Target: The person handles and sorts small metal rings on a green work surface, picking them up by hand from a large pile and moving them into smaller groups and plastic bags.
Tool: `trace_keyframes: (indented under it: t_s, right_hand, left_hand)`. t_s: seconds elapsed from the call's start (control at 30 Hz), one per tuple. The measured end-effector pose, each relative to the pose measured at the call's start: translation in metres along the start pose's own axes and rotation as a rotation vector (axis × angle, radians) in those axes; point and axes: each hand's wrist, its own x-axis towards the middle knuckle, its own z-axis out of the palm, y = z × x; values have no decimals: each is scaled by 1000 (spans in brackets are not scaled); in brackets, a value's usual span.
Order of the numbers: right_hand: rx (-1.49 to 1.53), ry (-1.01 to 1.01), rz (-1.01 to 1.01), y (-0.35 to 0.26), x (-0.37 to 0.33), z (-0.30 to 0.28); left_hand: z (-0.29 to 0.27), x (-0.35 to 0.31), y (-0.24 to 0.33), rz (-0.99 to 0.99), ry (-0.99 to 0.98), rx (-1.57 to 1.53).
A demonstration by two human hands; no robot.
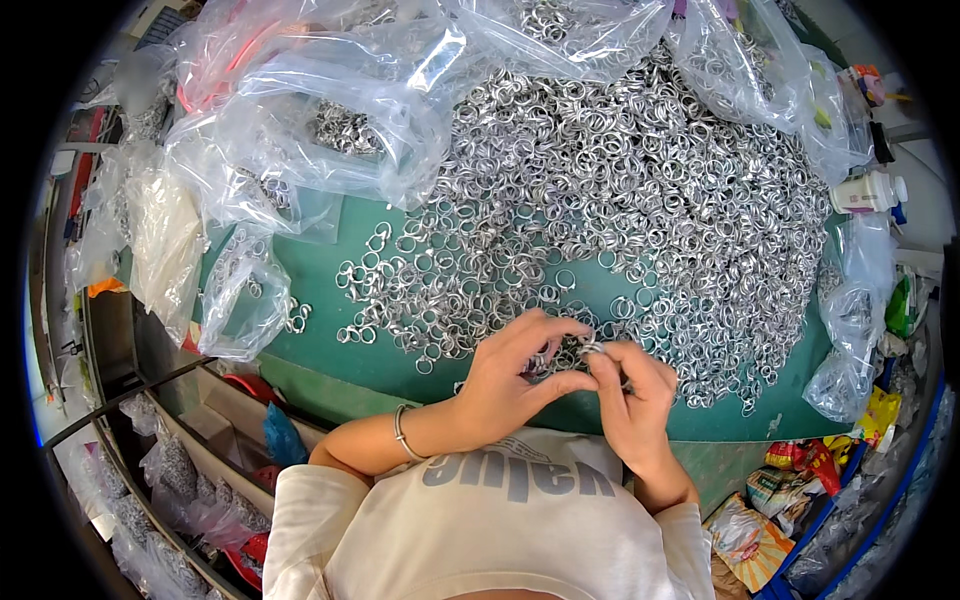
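Just past the table's near edge, my two hands meet fingertip to fingertip. The left hand [505, 375] is curled, its thumb and fingers bent round a few silver metal rings. A pinch of thumb and forefinger in my right hand [635, 390] grips a metal ring [592, 349] between the hands. How many rings lie inside the left fingers is partly hidden. Beyond the hands spreads a large heap of loose metal rings [640, 170], thinning out toward the left and near side on the green tabletop [390, 376].
Clear plastic bags [300, 90], some with rings inside, crowd the far side. A smaller bag [243, 300] lies at the left, another [850, 350] at the right edge near a white bottle [866, 192]. Drawers [215, 420] stand lower left; colourful packets [750, 545] lie lower right.
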Motion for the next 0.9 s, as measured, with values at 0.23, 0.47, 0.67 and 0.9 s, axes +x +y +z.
trace_keyframes:
  t_s: [0.23, 0.47, 0.67, 0.9]
  right_hand:
    - [97, -47, 13, 7, -1, -6]
    - [184, -217, 3, 9, 7, -12]
    - [135, -185, -16, 0, 2, -9]
    - [154, -152, 27, -8, 0, -3]
  left_hand:
    - [-12, 8, -3, -109, -165, -205]
    - [-24, 11, 6, -163, -339, -316]
    - [-23, 5, 13, -435, -246, -451]
    - [-17, -3, 15, -297, -163, -329]
